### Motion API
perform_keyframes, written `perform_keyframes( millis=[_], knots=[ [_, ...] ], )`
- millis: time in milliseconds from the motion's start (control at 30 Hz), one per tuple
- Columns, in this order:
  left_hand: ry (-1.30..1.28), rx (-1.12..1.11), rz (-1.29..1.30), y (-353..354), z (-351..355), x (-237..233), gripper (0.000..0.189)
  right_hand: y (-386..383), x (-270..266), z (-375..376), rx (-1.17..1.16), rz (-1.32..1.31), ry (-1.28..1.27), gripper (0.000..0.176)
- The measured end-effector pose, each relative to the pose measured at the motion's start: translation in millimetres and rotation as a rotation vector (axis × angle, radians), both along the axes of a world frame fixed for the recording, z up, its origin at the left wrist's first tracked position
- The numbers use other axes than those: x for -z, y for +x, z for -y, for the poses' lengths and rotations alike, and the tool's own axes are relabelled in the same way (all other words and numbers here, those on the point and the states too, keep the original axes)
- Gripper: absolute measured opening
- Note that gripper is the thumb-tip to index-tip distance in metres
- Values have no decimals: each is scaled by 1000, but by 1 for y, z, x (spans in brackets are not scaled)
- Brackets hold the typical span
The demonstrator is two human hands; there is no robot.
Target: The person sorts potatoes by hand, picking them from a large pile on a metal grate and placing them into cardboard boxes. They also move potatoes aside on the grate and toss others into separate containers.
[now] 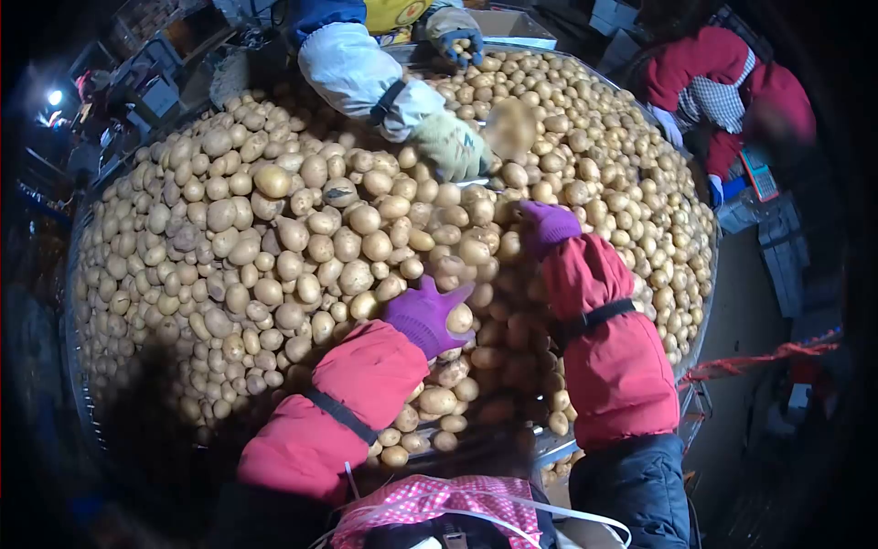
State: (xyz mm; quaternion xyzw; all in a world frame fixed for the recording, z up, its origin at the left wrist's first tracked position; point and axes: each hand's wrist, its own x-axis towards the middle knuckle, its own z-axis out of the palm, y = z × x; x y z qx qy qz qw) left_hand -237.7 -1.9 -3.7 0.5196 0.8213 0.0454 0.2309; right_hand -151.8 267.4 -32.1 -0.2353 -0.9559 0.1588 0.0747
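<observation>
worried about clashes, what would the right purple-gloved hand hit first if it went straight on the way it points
Probably the pale yellow round potatoes heaped just ahead of the right hand in its purple glove, which points up and left; a co-worker's pale glove lies farther along, depth unclear.

dim, with fisheye bending and a black vignette at the frame's corners. a lamp (pixel 55 96) glares beyond the far left edge of the table (pixel 560 448). potatoes (pixel 274 229) lie in shadow along its near edge; one potato (pixel 509 128) toward the far edge is motion-blurred.

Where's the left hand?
Head view, lower centre: the left hand, in a purple glove, rests on the potato pile, touching one potato, left of the right hand.
</observation>
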Motion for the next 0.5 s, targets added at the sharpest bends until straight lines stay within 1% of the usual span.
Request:
perform_keyframes(
  millis=[33,100,200,300,367,400,433,500],
  knots=[
    [-18,-8,2,0,0,0,74,-8,5,-5,52,88,-62,26],
    [14,-17,-10,-2,2,11,72,-15,6,-6,66,156,-21,25],
    [8,-17,19,-1,-1,16,72,-4,-11,4,64,123,94,25],
    [43,14,-19,-2,-2,4,74,13,-38,24,86,74,198,25],
    [12,18,-12,-2,-2,5,71,16,-57,34,91,65,232,25],
    [11,13,-15,-3,-3,7,70,14,-68,41,42,51,256,26],
    [9,14,-16,-2,-3,10,69,11,-53,35,43,-40,205,24],
    [-4,7,-29,-2,-6,14,67,9,-33,17,58,-15,111,23]
  ],
)
